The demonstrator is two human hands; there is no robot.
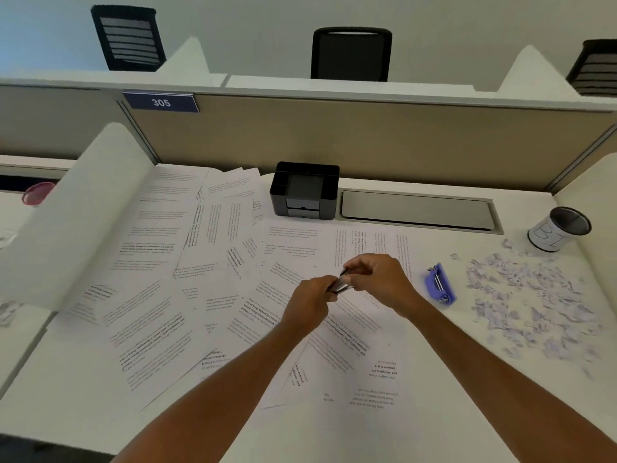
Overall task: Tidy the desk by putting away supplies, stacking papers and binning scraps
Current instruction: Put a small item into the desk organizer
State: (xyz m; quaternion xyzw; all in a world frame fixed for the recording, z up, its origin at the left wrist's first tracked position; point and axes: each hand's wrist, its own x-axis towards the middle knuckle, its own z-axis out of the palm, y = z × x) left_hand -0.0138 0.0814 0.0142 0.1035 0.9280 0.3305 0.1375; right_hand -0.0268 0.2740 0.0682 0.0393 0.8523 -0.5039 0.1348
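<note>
Many printed paper sheets (pixel 187 282) lie scattered and overlapping across the white desk (pixel 66 389). Above them, at the middle, my left hand (pixel 309 300) and my right hand (pixel 377 280) meet and together grip a small bundle of dark pens (pixel 340 285). A blue stapler (pixel 440 285) lies on the desk just right of my right hand. A wide patch of torn paper scraps (pixel 531 299) covers the desk's right side. A black desk organiser (pixel 305 190) with empty compartments stands at the back, against the partition.
A mesh cup (pixel 559 233) wrapped in white paper stands at the far right, behind the scraps. A grey cable flap (pixel 417 210) is set into the desk beside the organiser. A beige partition bounds the back; white dividers flank both sides. A pink cup (pixel 36 193) stands on the neighbouring desk.
</note>
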